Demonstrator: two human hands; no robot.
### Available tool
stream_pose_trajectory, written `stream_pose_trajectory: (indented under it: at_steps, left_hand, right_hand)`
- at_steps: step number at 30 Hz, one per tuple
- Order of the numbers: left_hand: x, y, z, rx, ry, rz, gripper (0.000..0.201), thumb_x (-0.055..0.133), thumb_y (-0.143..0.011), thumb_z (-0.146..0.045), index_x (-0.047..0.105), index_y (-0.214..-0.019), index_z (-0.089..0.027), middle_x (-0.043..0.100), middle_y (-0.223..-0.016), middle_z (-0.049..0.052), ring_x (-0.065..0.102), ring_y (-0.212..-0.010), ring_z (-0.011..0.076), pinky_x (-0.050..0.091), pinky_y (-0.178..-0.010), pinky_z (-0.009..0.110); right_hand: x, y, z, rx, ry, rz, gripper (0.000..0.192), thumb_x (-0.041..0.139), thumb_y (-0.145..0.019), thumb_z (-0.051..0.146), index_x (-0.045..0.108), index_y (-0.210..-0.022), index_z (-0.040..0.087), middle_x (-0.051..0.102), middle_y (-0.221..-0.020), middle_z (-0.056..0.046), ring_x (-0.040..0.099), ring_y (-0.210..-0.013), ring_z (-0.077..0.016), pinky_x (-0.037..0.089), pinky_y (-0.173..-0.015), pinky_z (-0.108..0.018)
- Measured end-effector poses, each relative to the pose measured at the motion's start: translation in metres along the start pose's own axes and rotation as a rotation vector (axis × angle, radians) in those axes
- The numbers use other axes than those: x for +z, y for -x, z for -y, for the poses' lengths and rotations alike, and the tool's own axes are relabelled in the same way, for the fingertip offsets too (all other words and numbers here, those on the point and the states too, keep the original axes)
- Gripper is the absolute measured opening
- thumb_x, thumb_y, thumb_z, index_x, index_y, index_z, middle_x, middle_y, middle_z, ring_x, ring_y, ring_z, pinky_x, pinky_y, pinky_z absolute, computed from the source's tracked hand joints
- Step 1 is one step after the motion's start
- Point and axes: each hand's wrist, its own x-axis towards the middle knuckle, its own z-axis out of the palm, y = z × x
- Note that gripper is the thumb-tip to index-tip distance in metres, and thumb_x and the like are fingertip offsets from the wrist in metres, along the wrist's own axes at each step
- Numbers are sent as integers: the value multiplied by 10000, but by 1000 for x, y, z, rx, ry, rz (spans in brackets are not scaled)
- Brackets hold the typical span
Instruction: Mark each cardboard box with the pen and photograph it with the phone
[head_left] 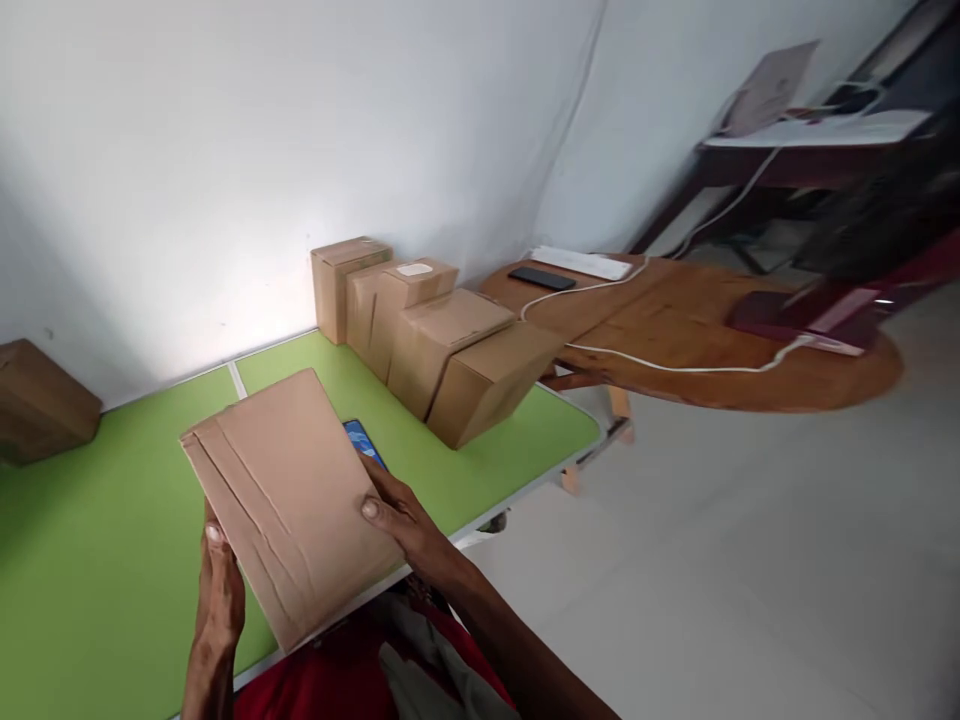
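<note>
Low in the middle of the frame, a flat cardboard piece, apparently a folded carton, is held tilted above the near edge of the green counter. The left hand takes its lower left edge with the thumb on top; the right hand takes the right edge, thumb pressed on the face and fingers underneath. Both grips are closed on the cardboard.

Judging by its thin, flat look and creased flaps, the piece is probably light and fairly stiff across the face, but likely to bend along the fold lines. The matte surface should give good friction, so it is unlikely to slip. Holding it at two opposite edges, as now, seems the steady way to keep it from flexing or twisting; a pinch at one corner would probably let it droop.

Just beyond its upper right edge, a dark phone with a blue screen lies on the counter. Further up, toward the centre, a row of closed cardboard boxes stands against the wall.
</note>
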Motion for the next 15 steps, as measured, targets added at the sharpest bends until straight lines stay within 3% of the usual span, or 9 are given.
stream_pose_trajectory:
  at_steps: [3,6,15]
  left_hand:
    - [-11,5,-6,-112,-26,-126,929,500,-986,-904,614,-1647,-261,605,-1690,190,436,-1682,448,418,-1348,669]
    - [-15,5,-11,-167,12,-129,957,570,-937,-925,589,-1651,-287,680,-1605,171,622,-1518,431,606,-1165,601]
    - [-15,12,-29,-127,173,-202,779,686,-915,-877,710,-1380,-253,758,-1443,132,726,-1312,363,640,-1042,462]
  right_hand:
    - [14,-5,-9,110,-94,26,791,771,-937,783,691,-1599,356,731,-1565,-82,622,-1515,-375,500,-1265,-540]
    - [23,-4,-13,214,-187,22,765,758,-925,822,748,-1513,333,788,-1473,-95,671,-1465,-369,539,-1231,-534]
    - [28,-3,-21,422,-343,27,806,805,-822,895,834,-1294,242,858,-1323,-148,722,-1425,-397,551,-1248,-567]
